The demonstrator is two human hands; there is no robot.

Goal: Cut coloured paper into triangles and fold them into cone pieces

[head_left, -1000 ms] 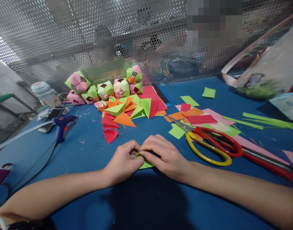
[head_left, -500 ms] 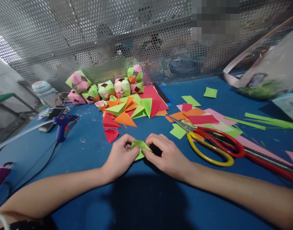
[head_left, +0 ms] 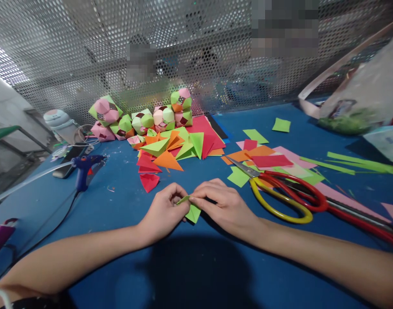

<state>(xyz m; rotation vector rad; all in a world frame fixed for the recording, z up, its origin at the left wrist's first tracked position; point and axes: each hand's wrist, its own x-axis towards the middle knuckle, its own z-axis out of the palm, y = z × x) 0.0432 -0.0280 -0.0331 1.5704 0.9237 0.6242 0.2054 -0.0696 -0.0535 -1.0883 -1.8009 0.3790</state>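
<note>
A small green paper piece (head_left: 194, 213), creased and folded, is pinched between both of my hands above the blue table (head_left: 119, 274). My left hand (head_left: 167, 210) grips its left side, thumb on top and fingers curled beneath. From the right, my right hand (head_left: 224, 204) holds the upper edge between thumb and forefinger. Parts of the paper are hidden by the fingers. Just beyond the hands lies a folded red paper piece (head_left: 149, 183), beside a pile of folded orange paper (head_left: 169, 161), green and red pieces.
Scissors (head_left: 280, 193) with red and yellow handles lie on paper scraps at the right. A blue glue gun (head_left: 83, 171) stands at the left near a phone (head_left: 69, 161). Several paper balls (head_left: 164, 118) line the perforated metal screen (head_left: 96, 47). A plastic bag (head_left: 370, 90) sits far right.
The green paper has been turned and now points downward toward me. My right thumb and fingers have shifted up to its top edge.
</note>
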